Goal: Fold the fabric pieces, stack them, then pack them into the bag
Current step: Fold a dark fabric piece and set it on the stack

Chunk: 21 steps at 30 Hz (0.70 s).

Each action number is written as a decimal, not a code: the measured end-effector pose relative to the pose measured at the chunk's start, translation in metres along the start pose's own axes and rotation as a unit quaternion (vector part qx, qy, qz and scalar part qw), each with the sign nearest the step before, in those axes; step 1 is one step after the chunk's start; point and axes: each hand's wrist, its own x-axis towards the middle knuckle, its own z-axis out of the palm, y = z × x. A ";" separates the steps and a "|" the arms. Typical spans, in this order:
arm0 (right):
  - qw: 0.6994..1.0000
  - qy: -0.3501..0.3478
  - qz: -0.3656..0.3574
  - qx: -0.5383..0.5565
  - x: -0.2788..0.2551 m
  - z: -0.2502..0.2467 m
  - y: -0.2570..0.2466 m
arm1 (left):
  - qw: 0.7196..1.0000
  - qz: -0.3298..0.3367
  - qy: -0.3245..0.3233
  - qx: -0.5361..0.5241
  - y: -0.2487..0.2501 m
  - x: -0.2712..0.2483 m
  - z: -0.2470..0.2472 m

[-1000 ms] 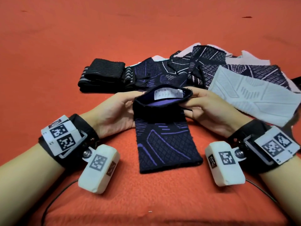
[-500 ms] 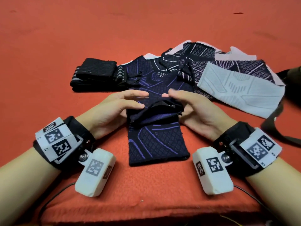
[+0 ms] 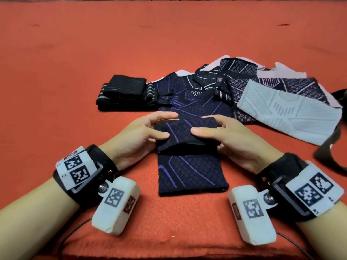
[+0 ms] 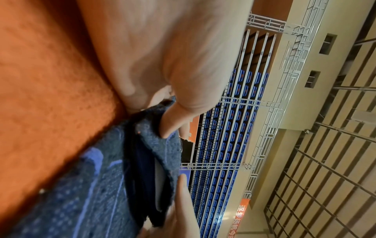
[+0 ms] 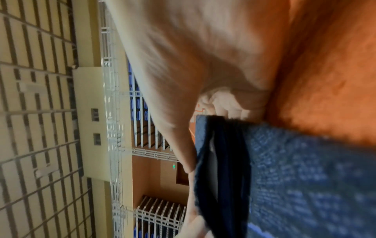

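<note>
The orange worktop (image 3: 75, 72) carries everything, with its bare near part serving as the folding spot. Across the far side lies the loose pile (image 3: 253, 94) of dark patterned and pale grey pieces, overlapping and unfolded, probably kept there as the supply. Left of it a folded black stack (image 3: 122, 94) sits by itself, which looks like the start of the finished stack. A dark strap (image 3: 326, 152) at the right edge may belong to the bag, but too little shows to be sure.

Nearest the person is the navy piece (image 3: 187, 156) with purple lines, lying lengthwise toward them, its far end doubled over onto the near half. The left hand (image 3: 142, 136) and right hand (image 3: 234, 136) flank that flap, each pinching a side edge between thumb on top and fingers beneath, likely so the edges line up as the flap comes down. The fold seems only partly laid; the lower half still shows in front.

The head view gives the layout and the hands' even spacing. The left wrist view adds what it cannot: the thumb (image 4: 173, 122) pressed on the upper layer, and a gap between layers with a dark inner lining. The right wrist view shows the same open layers at the other edge (image 5: 223, 161), though blurred, so the fingers underneath cannot be made out.
</note>
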 end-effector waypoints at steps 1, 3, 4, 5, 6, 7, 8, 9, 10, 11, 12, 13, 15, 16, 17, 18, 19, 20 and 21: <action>1.000 -0.019 0.000 -0.018 -0.001 0.001 0.000 | 1.000 0.001 -0.001 -0.005 -0.001 0.000 -0.001; 0.998 -0.042 -0.003 -0.044 -0.001 0.000 0.003 | 1.000 0.000 -0.001 -0.018 -0.001 0.002 -0.001; 0.998 -0.043 -0.008 -0.050 -0.001 -0.001 0.004 | 1.000 -0.001 -0.001 -0.029 -0.001 0.002 -0.002; 0.998 -0.038 -0.017 -0.052 -0.001 -0.001 0.005 | 0.999 -0.001 -0.004 -0.036 -0.001 0.003 -0.002; 0.998 -0.028 -0.028 -0.047 0.000 -0.002 0.006 | 0.999 0.001 -0.009 -0.037 -0.001 0.002 -0.002; 0.998 -0.017 -0.038 -0.038 -0.001 -0.003 0.006 | 0.999 0.003 -0.014 -0.028 -0.002 0.002 -0.003; 0.999 -0.005 -0.047 -0.026 -0.001 -0.003 0.006 | 1.000 0.006 -0.021 -0.013 -0.002 0.001 -0.002; 0.998 0.005 -0.055 -0.014 -0.001 -0.003 0.007 | 1.000 0.009 -0.029 0.006 -0.003 0.001 -0.001; 0.998 0.012 -0.060 -0.003 -0.001 -0.004 0.008 | 0.999 0.011 -0.038 0.024 -0.004 0.001 0.000; 0.998 0.013 -0.062 0.007 -0.001 -0.004 0.008 | 0.998 0.012 -0.042 0.037 -0.004 0.001 0.001; 0.998 0.011 -0.060 0.016 -0.002 -0.004 0.008 | 0.998 0.012 -0.042 0.043 -0.004 0.001 0.001; 0.998 0.002 -0.057 0.025 -0.003 -0.004 0.006 | 0.998 0.012 -0.042 0.045 -0.005 0.001 0.001; 0.998 -0.020 -0.050 0.038 -0.004 -0.003 0.004 | 0.998 0.017 -0.037 0.047 -0.004 0.000 0.000; 0.998 -0.028 -0.045 0.041 -0.005 -0.003 0.004 | 0.998 0.017 -0.034 0.047 -0.004 -0.001 -0.001; 0.998 -0.033 -0.042 0.041 -0.005 -0.003 0.004 | 0.998 0.017 -0.029 0.045 -0.004 -0.001 -0.002; 0.998 -0.035 -0.040 0.038 -0.005 -0.003 0.004 | 0.999 0.018 -0.025 0.042 -0.005 -0.001 -0.002; 0.998 -0.039 -0.040 0.029 -0.006 -0.003 0.004 | 0.999 0.019 -0.020 0.036 -0.006 -0.001 -0.003; 0.998 -0.043 -0.039 0.019 -0.005 -0.003 0.005 | 0.999 0.021 -0.017 0.031 -0.006 -0.001 -0.003; 0.998 -0.046 -0.040 0.013 -0.006 -0.003 0.005 | 0.999 0.024 -0.017 0.027 -0.006 -0.002 -0.002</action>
